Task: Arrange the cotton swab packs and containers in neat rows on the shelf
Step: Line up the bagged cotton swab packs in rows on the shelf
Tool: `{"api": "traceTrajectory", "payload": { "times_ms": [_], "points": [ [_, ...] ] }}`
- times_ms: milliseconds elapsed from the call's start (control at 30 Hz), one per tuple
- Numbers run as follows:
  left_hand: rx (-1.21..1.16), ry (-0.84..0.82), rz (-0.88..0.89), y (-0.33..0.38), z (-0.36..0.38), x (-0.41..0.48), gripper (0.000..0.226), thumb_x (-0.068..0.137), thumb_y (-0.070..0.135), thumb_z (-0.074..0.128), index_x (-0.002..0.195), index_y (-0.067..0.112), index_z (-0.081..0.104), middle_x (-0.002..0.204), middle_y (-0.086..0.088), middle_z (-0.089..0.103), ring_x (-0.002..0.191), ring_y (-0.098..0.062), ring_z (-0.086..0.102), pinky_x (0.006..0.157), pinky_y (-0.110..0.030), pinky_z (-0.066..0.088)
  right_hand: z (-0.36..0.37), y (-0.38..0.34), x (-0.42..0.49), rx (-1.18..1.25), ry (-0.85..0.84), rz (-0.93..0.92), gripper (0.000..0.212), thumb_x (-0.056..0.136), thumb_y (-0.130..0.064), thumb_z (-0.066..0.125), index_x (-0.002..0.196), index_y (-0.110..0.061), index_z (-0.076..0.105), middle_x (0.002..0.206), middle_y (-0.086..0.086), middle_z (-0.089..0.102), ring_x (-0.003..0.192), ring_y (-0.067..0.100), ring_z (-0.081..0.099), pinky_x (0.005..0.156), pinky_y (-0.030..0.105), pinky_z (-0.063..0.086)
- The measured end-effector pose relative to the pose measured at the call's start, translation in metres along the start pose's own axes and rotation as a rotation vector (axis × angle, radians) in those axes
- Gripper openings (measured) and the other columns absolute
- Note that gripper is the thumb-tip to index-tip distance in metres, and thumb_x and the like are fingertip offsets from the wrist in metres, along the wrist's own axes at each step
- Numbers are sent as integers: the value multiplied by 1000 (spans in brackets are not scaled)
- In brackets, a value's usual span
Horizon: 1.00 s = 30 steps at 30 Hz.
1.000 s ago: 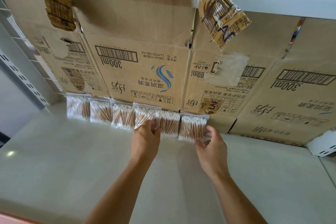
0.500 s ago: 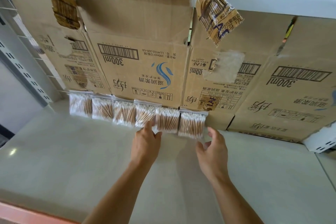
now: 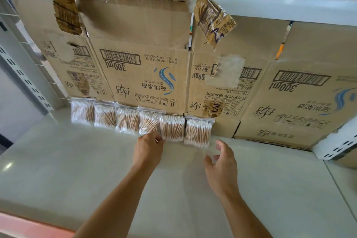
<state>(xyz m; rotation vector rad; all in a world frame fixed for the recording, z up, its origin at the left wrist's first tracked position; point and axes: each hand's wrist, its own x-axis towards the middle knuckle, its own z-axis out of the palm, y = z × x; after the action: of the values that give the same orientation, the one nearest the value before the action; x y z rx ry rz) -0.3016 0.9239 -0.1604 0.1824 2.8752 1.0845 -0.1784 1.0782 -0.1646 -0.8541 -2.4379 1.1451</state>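
Note:
Several clear zip packs of wooden cotton swabs stand in one row at the back of the pale shelf [image 3: 73, 164], leaning on the cardboard. The row runs from the leftmost pack [image 3: 82, 111] to the rightmost pack [image 3: 198, 131]. My left hand [image 3: 149, 148] has its fingertips at the lower edge of the fourth pack [image 3: 148, 121], beside the fifth pack [image 3: 172, 127]. My right hand [image 3: 222, 162] hovers with loose, spread fingers a little below and right of the rightmost pack, touching nothing.
Flattened cardboard boxes [image 3: 144, 44] line the whole back of the shelf, with torn flaps hanging at the top. A white upper shelf beam [image 3: 280, 10] crosses overhead. Slotted metal uprights stand at the left [image 3: 23, 75] and right [image 3: 340, 145]. The shelf's front edge is reddish [image 3: 29, 224].
My right hand let go of the rightmost pack and drew back toward me. My left hand slid down from the fourth pack's face to its lower edge. The view shifted slightly.

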Motion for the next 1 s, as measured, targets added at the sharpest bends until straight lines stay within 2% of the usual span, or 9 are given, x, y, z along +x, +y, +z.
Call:
{"api": "traceTrajectory", "payload": {
  "times_ms": [100, 233, 333, 400, 500, 600, 733, 833, 1000],
  "points": [
    [-25, 24, 47, -4, -7, -4, 11, 87, 21, 64, 76, 21, 63, 76, 0, 65, 68, -15, 58, 56, -23, 41, -3, 1, 1, 7, -3, 6, 54, 89, -16, 63, 139, -14, 42, 132, 3, 50, 93, 11, 52, 80, 21, 39],
    [-144, 85, -8, -7, -21, -7, 9, 87, 22, 64, 80, 19, 66, 76, 9, 64, 68, -7, 58, 54, -13, 39, -2, -3, 2, 40, -17, -7, 55, 89, -15, 63, 140, -16, 42, 132, 1, 49, 93, 10, 53, 81, 22, 41],
    [-315, 50, -124, -9, -26, -9, 9, 87, 20, 63, 79, 19, 65, 73, 4, 69, 71, -14, 66, 59, -28, 55, 1, -10, 3, 66, -26, -28, 56, 88, -15, 64, 139, -17, 42, 134, 0, 49, 102, 14, 55, 90, 31, 49],
    [-345, 29, -176, -11, -25, -10, 6, 86, 19, 62, 80, 20, 64, 71, 1, 70, 71, -16, 68, 62, -34, 58, 4, -13, 1, 65, -36, -35, 57, 88, -14, 64, 140, -18, 41, 135, 0, 49, 109, 16, 55, 95, 36, 50],
    [-316, 26, -194, -14, -19, -12, 4, 83, 23, 66, 79, 22, 66, 74, 1, 69, 71, -18, 66, 52, -25, 50, 6, -14, -2, 52, -43, -40, 57, 88, -13, 63, 140, -18, 41, 136, 0, 49, 112, 16, 54, 97, 36, 49],
    [-200, 21, -159, -10, -13, -12, 7, 84, 25, 67, 79, 19, 68, 74, 3, 64, 66, -7, 56, 50, -17, 42, 3, -12, -4, 45, -42, -31, 55, 88, -14, 63, 140, -17, 42, 135, 0, 50, 106, 14, 56, 93, 31, 49],
    [-45, 41, -74, -1, -1, -12, 14, 87, 28, 63, 76, 19, 64, 76, 3, 62, 67, -14, 58, 59, -27, 50, -3, -6, -4, 27, -31, -17, 51, 89, -14, 62, 137, -15, 45, 132, 1, 52, 103, 14, 56, 86, 23, 44],
    [69, 65, -34, 4, 7, -13, 16, 92, 31, 54, 81, 20, 58, 83, 2, 61, 70, -19, 56, 58, -27, 44, -8, 1, -3, 2, -28, -3, 50, 90, -15, 62, 137, -15, 45, 133, 2, 52, 99, 11, 55, 81, 19, 40],
    [119, 77, -19, 7, 10, -10, 14, 94, 31, 49, 88, 19, 54, 90, -2, 62, 73, -21, 52, 60, -28, 41, -17, 6, -2, -32, -37, 6, 48, 91, -15, 60, 137, -15, 46, 133, 0, 53, 100, 7, 51, 83, 16, 37]
  ]
}}
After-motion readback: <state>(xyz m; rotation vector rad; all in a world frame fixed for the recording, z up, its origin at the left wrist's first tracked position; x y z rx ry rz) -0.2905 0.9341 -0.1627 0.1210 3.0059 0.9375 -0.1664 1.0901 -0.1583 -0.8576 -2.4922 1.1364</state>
